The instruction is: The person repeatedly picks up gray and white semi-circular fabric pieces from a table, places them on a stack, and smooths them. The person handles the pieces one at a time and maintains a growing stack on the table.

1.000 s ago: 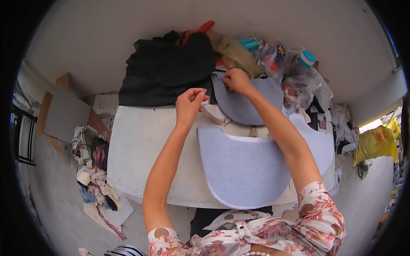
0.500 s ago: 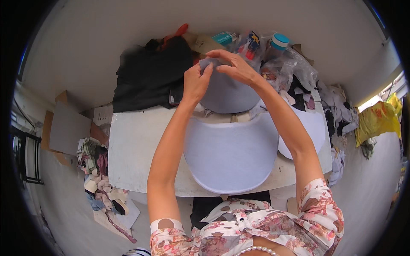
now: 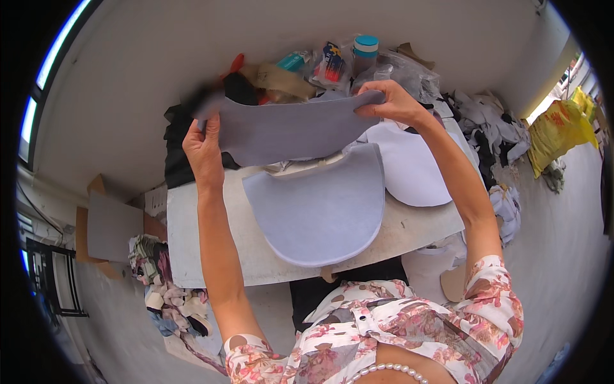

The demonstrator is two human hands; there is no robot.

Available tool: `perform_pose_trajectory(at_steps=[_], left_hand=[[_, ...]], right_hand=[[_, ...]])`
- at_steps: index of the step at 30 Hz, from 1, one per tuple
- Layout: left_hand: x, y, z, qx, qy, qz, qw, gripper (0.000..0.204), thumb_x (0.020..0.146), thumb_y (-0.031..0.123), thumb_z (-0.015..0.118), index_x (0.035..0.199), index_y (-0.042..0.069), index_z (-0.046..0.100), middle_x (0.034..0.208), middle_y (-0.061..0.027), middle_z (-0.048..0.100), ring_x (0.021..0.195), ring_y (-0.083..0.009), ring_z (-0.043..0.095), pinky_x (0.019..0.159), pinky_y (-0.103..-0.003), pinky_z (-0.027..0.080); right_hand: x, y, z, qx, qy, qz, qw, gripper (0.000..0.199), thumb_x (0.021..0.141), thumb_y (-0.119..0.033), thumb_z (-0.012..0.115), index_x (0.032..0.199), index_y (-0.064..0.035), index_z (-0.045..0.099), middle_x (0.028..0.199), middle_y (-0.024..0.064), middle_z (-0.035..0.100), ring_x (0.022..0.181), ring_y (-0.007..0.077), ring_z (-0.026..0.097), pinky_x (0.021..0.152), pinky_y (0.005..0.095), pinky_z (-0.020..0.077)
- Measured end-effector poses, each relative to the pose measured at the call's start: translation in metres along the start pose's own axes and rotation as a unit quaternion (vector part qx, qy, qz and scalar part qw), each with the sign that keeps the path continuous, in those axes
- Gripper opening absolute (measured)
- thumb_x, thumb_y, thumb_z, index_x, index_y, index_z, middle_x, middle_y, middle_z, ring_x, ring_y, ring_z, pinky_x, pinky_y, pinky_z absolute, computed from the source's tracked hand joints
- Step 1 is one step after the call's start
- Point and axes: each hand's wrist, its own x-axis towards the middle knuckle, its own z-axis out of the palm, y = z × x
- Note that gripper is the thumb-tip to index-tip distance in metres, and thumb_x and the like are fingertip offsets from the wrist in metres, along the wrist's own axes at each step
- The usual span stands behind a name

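Left hand (image 3: 203, 148) and right hand (image 3: 391, 102) each pinch an end of the grey panel (image 3: 288, 131), its long axis stretched sideways above the tabletop (image 3: 211, 256) stack (image 3: 320, 211).

Count of items in view:

Hands: two, the left hand (image 3: 204, 150) and the right hand (image 3: 391, 102), both gripping one lilac cut fabric panel (image 3: 288, 131) at its opposite ends.

Lilac D-shaped panel stacks: one (image 3: 320, 211), lying on the table (image 3: 211, 256) directly below the grip.

White panel stacks: one (image 3: 416, 169), below the right-hand grip.

Teal-capped jars: one (image 3: 366, 54), beyond the held panel, near the right hand.

Black garment heaps: one (image 3: 179, 160), beside the left-hand grip.

Yellow bags: one (image 3: 559, 125), well apart to the right.

Cardboard sheets: one (image 3: 112, 224), well apart, lower left.
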Motion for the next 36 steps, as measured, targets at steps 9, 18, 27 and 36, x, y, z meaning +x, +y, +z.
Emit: perform_pose_trajectory(at_steps=[9,18,27,36], left_hand=[[-0.032,0.019,-0.02,-0.062,0.041,-0.054,0.996,0.028,0.092,0.029,0.063,0.108,0.006,0.066,0.091,0.0036,0.065,0.079,-0.0035,0.056,0.059,-0.018,0.045],[-0.088,0.058,-0.041,-0.155,0.026,-0.136,0.978,0.024,0.092,0.024,0.063,0.108,0.006,0.063,0.098,0.0007,0.065,0.088,-0.0074,0.059,0.082,-0.021,0.045],[-0.113,0.016,-0.047,-0.179,0.012,-0.259,0.949,0.02,0.092,0.021,0.063,0.105,0.006,0.062,0.095,0.0012,0.065,0.084,-0.0052,0.059,0.072,-0.018,0.045],[-0.113,-0.045,-0.042,0.153,-0.005,-0.28,0.948,0.026,0.088,0.028,0.067,0.088,0.002,0.065,0.072,0.0037,0.06,0.061,-0.0039,0.048,0.054,-0.02,0.039]], right_hand=[[-0.043,-0.023,0.017,0.168,0.198,-0.064,0.964,0.028,0.092,-0.027,0.062,0.109,-0.0044,0.065,0.092,0.001,0.067,0.085,0.0073,0.059,0.077,0.022,0.0468],[-0.103,-0.054,0.044,0.208,0.192,-0.049,0.958,0.03,0.094,-0.029,0.059,0.108,-0.0026,0.061,0.09,-0.0001,0.065,0.077,0.0043,0.059,0.066,0.0189,0.0468],[-0.118,-0.031,0.069,0.223,0.168,0.044,0.959,0.029,0.094,-0.028,0.058,0.107,-0.0022,0.06,0.088,-0.0017,0.065,0.073,0.0024,0.056,0.06,0.0176,0.0442],[-0.093,0.016,0.09,0.036,0.153,0.119,0.98,0.027,0.092,-0.027,0.06,0.092,-0.0003,0.057,0.065,0.0034,0.058,0.05,0.0099,0.054,0.042,0.0254,0.042]])
